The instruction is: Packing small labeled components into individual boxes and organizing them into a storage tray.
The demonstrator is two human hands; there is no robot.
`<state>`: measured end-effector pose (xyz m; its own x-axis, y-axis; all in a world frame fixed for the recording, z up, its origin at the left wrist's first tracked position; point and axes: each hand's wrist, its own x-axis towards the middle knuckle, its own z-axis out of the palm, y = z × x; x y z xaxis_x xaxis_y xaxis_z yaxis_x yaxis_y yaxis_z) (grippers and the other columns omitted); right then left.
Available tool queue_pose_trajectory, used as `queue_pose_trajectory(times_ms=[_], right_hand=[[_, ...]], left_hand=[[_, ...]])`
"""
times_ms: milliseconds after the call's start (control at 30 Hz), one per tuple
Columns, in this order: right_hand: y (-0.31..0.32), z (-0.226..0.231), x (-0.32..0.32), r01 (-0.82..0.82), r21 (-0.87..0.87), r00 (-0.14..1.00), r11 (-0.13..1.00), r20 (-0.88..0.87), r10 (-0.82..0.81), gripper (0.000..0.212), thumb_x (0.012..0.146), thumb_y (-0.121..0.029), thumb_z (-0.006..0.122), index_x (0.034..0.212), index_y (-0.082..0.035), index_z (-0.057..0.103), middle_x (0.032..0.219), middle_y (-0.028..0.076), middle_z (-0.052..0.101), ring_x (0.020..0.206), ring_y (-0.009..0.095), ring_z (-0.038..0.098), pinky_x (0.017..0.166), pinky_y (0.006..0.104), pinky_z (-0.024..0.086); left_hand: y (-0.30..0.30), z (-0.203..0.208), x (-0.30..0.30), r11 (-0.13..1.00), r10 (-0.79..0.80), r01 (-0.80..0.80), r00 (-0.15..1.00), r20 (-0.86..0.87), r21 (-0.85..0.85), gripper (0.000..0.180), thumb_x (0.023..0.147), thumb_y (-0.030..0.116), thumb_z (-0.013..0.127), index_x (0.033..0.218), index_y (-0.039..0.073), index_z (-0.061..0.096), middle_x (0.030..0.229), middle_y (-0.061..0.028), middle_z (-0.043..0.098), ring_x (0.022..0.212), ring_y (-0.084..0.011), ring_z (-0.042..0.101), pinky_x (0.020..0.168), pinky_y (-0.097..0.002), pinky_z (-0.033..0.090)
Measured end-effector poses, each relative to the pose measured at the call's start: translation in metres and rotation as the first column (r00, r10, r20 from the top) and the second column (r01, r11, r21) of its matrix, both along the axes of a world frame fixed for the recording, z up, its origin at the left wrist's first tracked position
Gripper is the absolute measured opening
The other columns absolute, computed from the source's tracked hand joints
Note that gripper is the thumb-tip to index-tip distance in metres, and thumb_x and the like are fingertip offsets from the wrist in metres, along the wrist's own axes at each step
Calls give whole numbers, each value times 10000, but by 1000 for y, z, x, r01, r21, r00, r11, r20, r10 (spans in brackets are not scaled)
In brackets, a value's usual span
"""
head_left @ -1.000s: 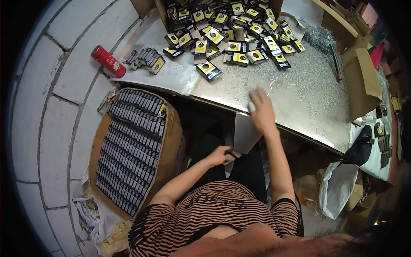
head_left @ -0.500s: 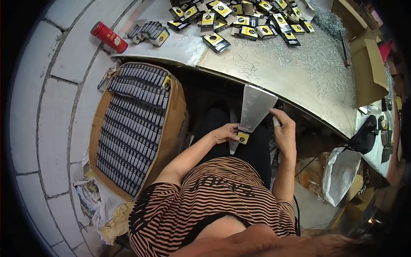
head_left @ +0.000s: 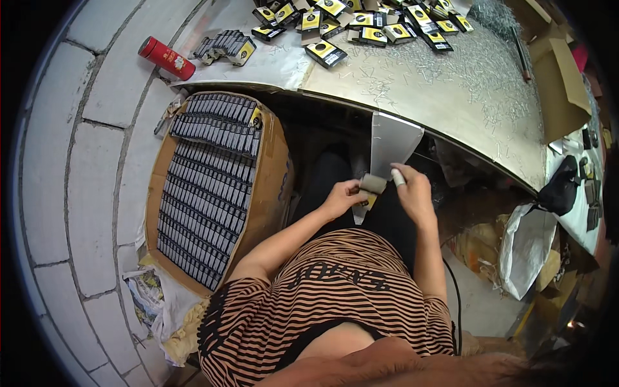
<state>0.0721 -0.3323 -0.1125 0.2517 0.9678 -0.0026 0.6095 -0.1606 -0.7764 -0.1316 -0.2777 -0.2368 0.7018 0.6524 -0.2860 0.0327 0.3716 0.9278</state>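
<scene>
Currently, fingers of left hand (head_left: 342,198) grip small yellow box (head_left: 370,200) over lap (head_left: 317,190), right hand (head_left: 414,193) just beside, can't tell if gripping, loose boxes (head_left: 325,53) on counter (head_left: 351,82).

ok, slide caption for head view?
Left hand holding a small yellow-and-black box, right hand near, filled cardboard carton at left.

I see room for the right hand (head_left: 414,195) beside the pale panel (head_left: 390,138) to the table's (head_left: 354,80) near edge; heaped boxes (head_left: 371,36) bar the far side, cardboard (head_left: 562,97) the right.
</scene>
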Motion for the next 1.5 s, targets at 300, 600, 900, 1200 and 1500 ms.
queue_pose_trajectory(times_ms=[300, 600, 900, 1200, 1500], right_hand=[[23, 38, -39, -44, 211, 116, 977, -970, 215, 505, 886, -152, 510, 1329, 85, 456, 1238, 229, 591, 1122, 251, 595, 957, 344, 489], [38, 20, -46, 60, 133, 560, 989, -825, 77, 180, 879, -83, 663, 1024, 7, 720, 953, 65, 704, 862, 129, 641, 779, 254, 511], [60, 37, -26, -112, 52, 660, 992, -743, 113, 202, 896, -109, 656, 1055, 1, 719, 1017, 91, 721, 910, 127, 641, 845, 268, 506], [124, 36, -37, -97, 270, 924, 958, -334, 187, 413, 910, -68, 552, 1318, -15, 510, 1378, 186, 505, 1265, 332, 499, 1071, 363, 369], [206, 13, 24, -411, 155, 705, 899, 679, 205, 369, 931, -260, 509, 1279, -166, 589, 1475, 94, 411, 1425, 348, 251, 1148, 542, 207]], left_hand=[[29, 131, 2, 393, 101, -104, 992, 69, 913, 473, 716, 232, 828, 1048, 26, 561, 914, -150, 612, 777, -353, 640, 662, -347, 534], [35, 110, 9, 778, 247, -312, 950, 192, 545, 730, 740, 52, 818, 1334, 10, 396, 830, -47, 617, 713, -64, 585, 594, -212, 485], [57, 112, 12, 794, 294, -326, 945, 146, 513, 713, 721, 86, 835, 1336, 36, 478, 631, 36, 474, 566, -51, 370, 497, -205, 317], [173, 211, -9, 399, 586, -203, 807, -78, 894, 261, 785, 183, 756, 994, 33, 711, 925, -160, 709, 773, -215, 699, 678, -313, 537], [322, 175, 19, -4, 294, 684, 698, -653, 730, 711, 687, 22, 709, 1342, 185, 487, 1404, -2, 485, 1311, -301, 439, 899, -491, 462]])
